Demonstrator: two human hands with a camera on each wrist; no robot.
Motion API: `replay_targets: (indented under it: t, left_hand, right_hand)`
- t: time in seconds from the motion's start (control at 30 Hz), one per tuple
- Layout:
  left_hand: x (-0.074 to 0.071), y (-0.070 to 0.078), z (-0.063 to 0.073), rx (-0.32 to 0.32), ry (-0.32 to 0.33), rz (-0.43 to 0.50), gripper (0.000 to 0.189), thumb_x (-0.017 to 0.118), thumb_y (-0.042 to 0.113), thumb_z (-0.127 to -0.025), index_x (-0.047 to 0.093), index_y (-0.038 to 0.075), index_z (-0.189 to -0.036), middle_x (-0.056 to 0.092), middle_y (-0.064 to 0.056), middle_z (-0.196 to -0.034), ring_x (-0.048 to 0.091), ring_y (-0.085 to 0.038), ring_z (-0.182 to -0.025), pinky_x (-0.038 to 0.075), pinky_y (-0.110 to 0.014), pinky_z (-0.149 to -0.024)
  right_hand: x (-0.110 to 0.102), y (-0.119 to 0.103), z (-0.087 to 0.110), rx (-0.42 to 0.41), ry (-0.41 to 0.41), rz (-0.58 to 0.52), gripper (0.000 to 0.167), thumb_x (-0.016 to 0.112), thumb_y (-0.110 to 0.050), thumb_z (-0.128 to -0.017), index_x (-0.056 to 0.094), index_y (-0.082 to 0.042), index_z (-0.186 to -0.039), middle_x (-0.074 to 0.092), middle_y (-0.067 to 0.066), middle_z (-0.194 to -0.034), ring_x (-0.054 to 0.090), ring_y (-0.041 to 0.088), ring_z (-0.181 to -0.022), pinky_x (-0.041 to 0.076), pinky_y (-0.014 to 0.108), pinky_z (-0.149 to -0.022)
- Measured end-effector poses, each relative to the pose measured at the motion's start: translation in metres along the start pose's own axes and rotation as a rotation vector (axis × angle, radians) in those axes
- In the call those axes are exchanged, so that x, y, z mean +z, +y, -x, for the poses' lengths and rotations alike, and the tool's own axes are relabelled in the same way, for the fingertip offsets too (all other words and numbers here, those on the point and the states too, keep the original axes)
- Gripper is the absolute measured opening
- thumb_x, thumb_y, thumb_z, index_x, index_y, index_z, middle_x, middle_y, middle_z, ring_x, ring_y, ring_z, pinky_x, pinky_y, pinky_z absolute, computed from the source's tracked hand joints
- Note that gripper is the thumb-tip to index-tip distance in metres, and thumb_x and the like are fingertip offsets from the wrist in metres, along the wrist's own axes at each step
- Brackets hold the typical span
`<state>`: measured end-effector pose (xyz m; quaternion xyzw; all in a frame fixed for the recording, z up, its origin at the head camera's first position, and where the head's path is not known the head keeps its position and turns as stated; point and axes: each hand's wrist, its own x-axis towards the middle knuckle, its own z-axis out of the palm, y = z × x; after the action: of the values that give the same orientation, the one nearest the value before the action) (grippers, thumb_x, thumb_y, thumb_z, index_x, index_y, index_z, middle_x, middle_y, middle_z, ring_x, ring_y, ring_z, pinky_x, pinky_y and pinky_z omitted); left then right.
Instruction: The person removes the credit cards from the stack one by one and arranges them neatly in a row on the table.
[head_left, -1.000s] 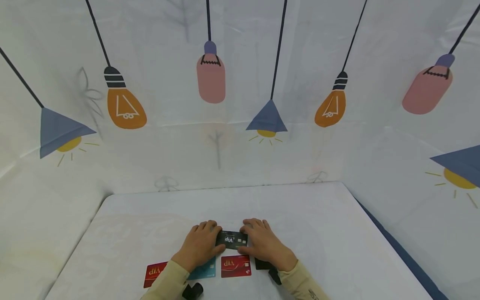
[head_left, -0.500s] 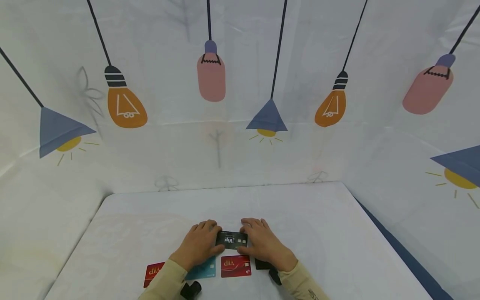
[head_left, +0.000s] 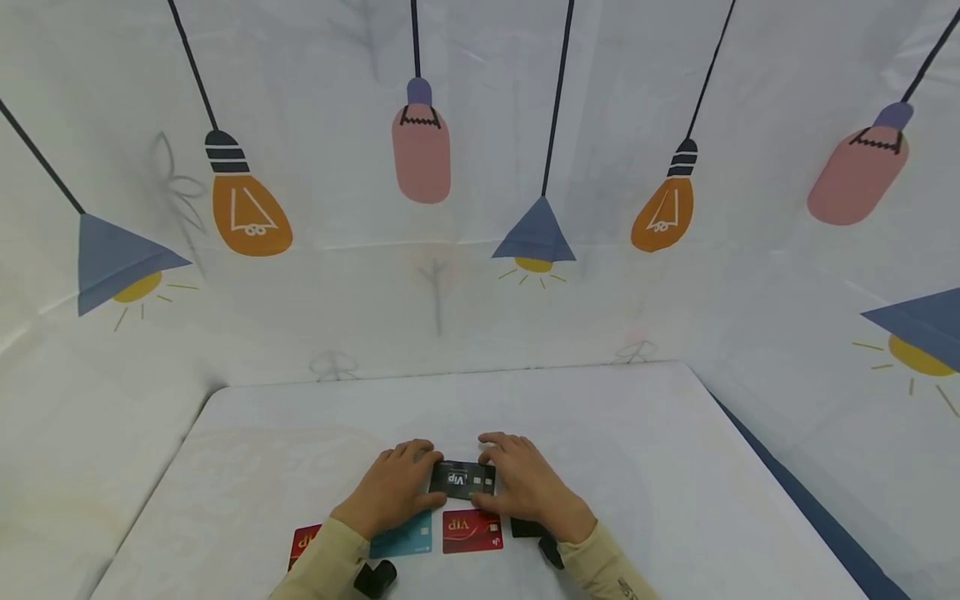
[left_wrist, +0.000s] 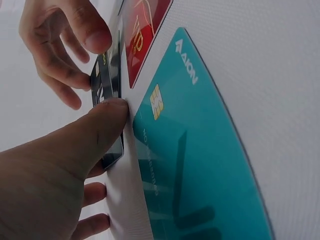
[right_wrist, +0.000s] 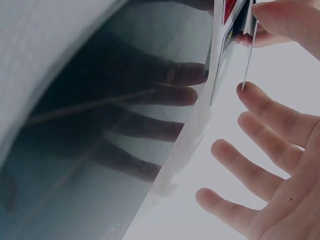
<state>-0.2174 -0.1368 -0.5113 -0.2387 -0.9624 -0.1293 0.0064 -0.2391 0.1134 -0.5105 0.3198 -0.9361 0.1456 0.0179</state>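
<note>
A black VIP card [head_left: 453,479] lies between both hands in the head view, with a narrow strip of a second dark card [head_left: 490,478] showing at its right edge. My left hand [head_left: 393,490] holds its left end, the thumb on the near edge. At the right end, my right hand [head_left: 525,483] pinches the card between thumb and index finger; its other fingers are spread, as the right wrist view shows. There the pinched card [right_wrist: 249,60] appears edge-on, raised above another card lying on the table.
On the near side lie a red VIP card [head_left: 472,532], a teal card [head_left: 405,537], a red card [head_left: 303,540] partly under the left sleeve, and a black card [head_left: 527,528] partly under the right hand. A white table [head_left: 600,417] meets a lamp-patterned wall sheet [head_left: 360,292].
My left hand has moved slightly left, and the top black card has shifted a little left with it. The right hand's outer fingers have moved slightly left and away from me.
</note>
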Motion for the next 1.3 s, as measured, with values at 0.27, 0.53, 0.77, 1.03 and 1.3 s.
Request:
replay_targets:
  t: [0.27,0.53,0.77,1.03,1.3]
  left_hand:
    - [0.002,-0.001,0.003,0.03,0.012,-0.025,0.058,0.071,0.052,-0.091,0.063,0.012,-0.132,0.059,-0.01,-0.134,0.054,-0.032,-0.127,0.045,-0.055,-0.106]
    - [0.007,0.0,0.004,0.054,0.041,-0.063,0.06,0.067,0.054,-0.094,0.062,0.01,-0.135,0.059,-0.007,-0.136,0.052,-0.028,-0.129,0.041,-0.051,-0.11]
    - [0.005,0.007,0.006,0.075,0.043,-0.061,0.058,0.064,0.053,-0.095,0.062,0.009,-0.134,0.058,-0.006,-0.136,0.052,-0.027,-0.129,0.041,-0.049,-0.11]
    - [0.001,0.015,0.005,0.105,0.056,-0.065,0.06,0.064,0.054,-0.095,0.063,0.007,-0.132,0.059,-0.007,-0.136,0.052,-0.026,-0.13,0.041,-0.048,-0.111]
    - [0.003,0.023,0.001,0.103,0.034,-0.054,0.063,0.061,0.058,-0.096,0.062,0.009,-0.134,0.059,-0.007,-0.135,0.054,-0.026,-0.128,0.042,-0.049,-0.11]
  right_hand:
    - [-0.003,-0.001,0.006,-0.009,0.008,-0.008,0.046,0.079,-0.052,-0.082,0.069,-0.017,-0.111,0.056,0.005,-0.141,0.054,0.024,-0.128,0.043,0.051,-0.109]
    - [-0.002,0.003,0.009,-0.003,0.005,-0.022,0.046,0.078,-0.05,-0.084,0.066,-0.018,-0.115,0.055,0.004,-0.142,0.052,0.024,-0.13,0.041,0.049,-0.111]
    - [-0.004,0.007,0.012,0.011,-0.024,-0.032,0.052,0.079,-0.054,-0.082,0.064,-0.019,-0.118,0.053,0.005,-0.144,0.051,0.025,-0.132,0.039,0.049,-0.113]
    - [-0.009,0.01,0.019,-0.005,-0.014,-0.066,0.053,0.08,-0.052,-0.083,0.065,-0.018,-0.122,0.054,0.006,-0.143,0.051,0.026,-0.132,0.039,0.049,-0.112]
    - [-0.015,0.02,0.029,-0.001,-0.003,-0.119,0.051,0.081,-0.051,-0.082,0.068,-0.021,-0.121,0.055,0.004,-0.143,0.052,0.027,-0.131,0.041,0.05,-0.11]
